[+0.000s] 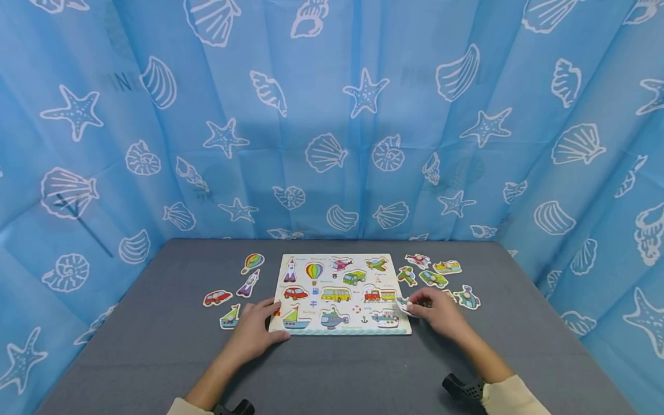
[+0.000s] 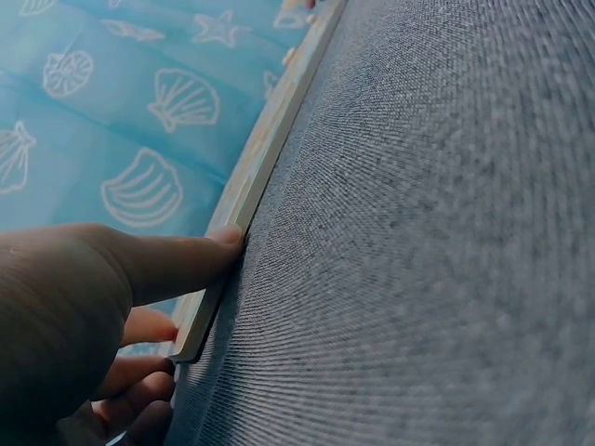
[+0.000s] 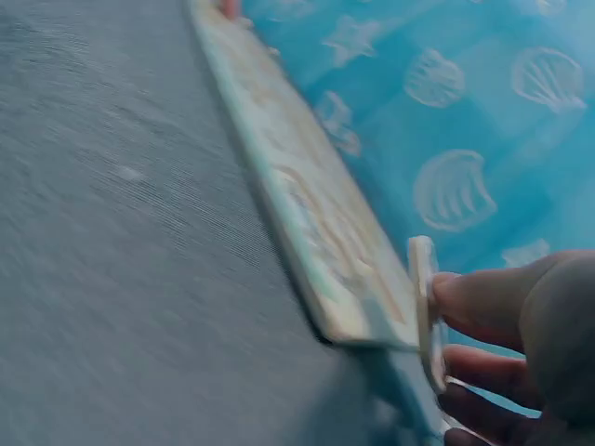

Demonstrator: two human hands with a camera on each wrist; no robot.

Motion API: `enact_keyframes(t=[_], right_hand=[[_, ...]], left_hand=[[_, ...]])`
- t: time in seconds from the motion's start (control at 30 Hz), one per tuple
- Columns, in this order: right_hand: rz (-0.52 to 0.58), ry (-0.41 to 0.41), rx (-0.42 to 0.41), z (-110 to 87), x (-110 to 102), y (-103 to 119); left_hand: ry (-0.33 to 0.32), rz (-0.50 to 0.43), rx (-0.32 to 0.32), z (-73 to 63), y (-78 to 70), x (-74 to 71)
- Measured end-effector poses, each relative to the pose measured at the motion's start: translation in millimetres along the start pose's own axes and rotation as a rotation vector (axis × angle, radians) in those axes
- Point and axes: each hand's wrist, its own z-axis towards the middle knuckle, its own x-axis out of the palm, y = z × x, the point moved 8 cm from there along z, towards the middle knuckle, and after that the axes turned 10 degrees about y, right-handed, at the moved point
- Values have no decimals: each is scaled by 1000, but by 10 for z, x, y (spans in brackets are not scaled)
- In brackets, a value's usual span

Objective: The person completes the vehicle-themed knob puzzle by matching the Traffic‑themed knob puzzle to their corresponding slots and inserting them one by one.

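A wooden puzzle board (image 1: 358, 295) printed with vehicles lies on the grey table. My left hand (image 1: 254, 328) grips its near left corner, the thumb (image 2: 200, 260) against the front edge and the fingers along the left side. In my right hand (image 1: 438, 311) a thin, pale-edged puzzle piece (image 3: 426, 307) is pinched between thumb and fingers. The piece is tilted up on edge at the board's right side, close to the ship picture (image 1: 385, 318). Its printed face is mostly hidden in the right wrist view.
Left of the board lie a balloon piece (image 1: 252, 263), a rocket piece (image 1: 248, 283), a red car piece (image 1: 217, 298) and a sailboat piece (image 1: 229, 317). Several more pieces, including a green truck piece (image 1: 433, 279), lie to the right. A blue shell-print curtain (image 1: 332, 190) hangs behind the table.
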Motion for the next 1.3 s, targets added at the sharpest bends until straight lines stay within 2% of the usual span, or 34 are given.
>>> enact_keyframes(t=[0.1,0.3,0.4,0.53,0.87,1.1,1.3], right_hand=[[-29,-46,-44,26,87,85],[-146,-126,-199,17,255,282],[-191,-163,-231,-2,301,345],[-234,-188,-240,-18,334,406],[-400,-165,-213,-57,463,563],[-421,-149,-183,-51,471,584],[-409,-128,-213,-45,467,607]], left_hand=[[1,-5,-6,5,-2,-4],[-3,-6,-3,-4,-18,-5],[-2,-7,-3,-12,-25,-1],[-11,-6,-6,-11,-26,-6],[-18,-2,-15,-3,5,3],[12,-1,-22,10,-7,12],[80,25,9,43,-47,-39]])
